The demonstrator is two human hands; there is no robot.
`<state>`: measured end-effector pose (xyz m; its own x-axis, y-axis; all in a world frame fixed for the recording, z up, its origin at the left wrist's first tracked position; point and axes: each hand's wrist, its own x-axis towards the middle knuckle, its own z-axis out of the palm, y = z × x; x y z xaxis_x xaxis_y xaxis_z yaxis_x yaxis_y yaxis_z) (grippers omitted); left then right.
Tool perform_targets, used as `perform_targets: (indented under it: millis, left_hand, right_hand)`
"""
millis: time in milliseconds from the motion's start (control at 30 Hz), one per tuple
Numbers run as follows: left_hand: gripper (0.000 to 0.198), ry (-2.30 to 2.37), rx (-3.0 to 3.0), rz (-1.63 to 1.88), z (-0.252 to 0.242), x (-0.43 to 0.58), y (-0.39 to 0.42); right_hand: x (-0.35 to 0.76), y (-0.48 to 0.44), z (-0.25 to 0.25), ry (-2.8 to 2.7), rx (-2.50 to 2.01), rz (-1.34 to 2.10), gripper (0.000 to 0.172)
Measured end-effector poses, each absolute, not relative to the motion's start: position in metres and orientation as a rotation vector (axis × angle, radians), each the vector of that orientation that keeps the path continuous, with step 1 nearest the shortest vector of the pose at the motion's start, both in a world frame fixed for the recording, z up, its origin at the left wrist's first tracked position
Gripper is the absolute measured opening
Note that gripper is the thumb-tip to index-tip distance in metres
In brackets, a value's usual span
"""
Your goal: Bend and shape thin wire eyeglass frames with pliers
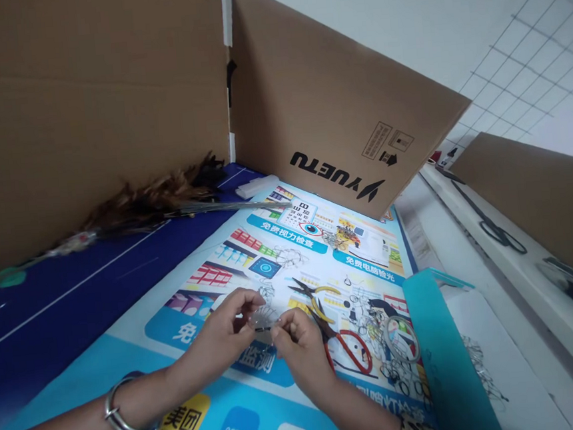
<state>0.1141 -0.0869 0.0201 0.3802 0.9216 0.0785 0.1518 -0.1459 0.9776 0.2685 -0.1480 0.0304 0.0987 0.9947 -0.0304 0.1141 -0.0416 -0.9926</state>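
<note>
My left hand [235,320] and my right hand [300,341] meet low over the printed poster sheet [180,378]. Pinched between their fingertips is a small, clear-to-silvery, fan-like piece [264,319], too fine to make out exactly. Both hands are closed, thumbs against fingers. Just beyond it lies a tangle of thin wire pieces [267,290]. Close to my right hand rest yellow-handled pliers [319,309], their jaws pointing away, and red-handled scissors [353,353], whose blades are partly hidden.
Loose wire loops [375,311] and a round ring [402,339] lie on the right, beside a teal box [453,368]. Brown feathers [149,200] on thin stems stretch along the left. Tall cardboard panels [316,98] wall in the back and left.
</note>
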Motion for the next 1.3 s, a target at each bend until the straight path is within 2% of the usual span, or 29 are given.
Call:
perform_targets:
  millis: [267,500,633,900,1000,1133,1300]
  left_hand:
    - [0.020,0.837,1.459,0.839,0.034,0.112,-0.093]
    - [0.020,0.977,1.588,0.868,0.018,0.116,-0.090]
    - [0.027,1.060,1.709,0.882,0.011,0.116,-0.088]
    - [0.035,1.029,1.851,0.948,0.014,0.115,-0.092]
    - [0.035,0.979,1.862,0.919,0.020,0.115,-0.095]
    - [0.025,0.901,1.795,0.874,0.023,0.114,-0.096]
    - [0.026,0.814,1.567,0.828,0.023,0.109,-0.094]
  right_hand:
    - [0.271,-0.145,0.024,-1.114,-1.304,1.075,0.012]
    - [0.269,-0.149,0.021,-1.161,-1.315,0.960,0.009]
    - [0.267,-0.151,0.021,-1.205,-1.273,0.964,0.007]
    - [0.268,-0.152,0.016,-1.277,-1.294,0.943,0.021]
    - [0.269,-0.153,0.015,-1.268,-1.290,0.954,0.018]
    - [0.269,-0.153,0.016,-1.195,-1.279,1.009,0.007]
    - [0.269,-0.151,0.018,-1.091,-1.218,1.105,0.008]
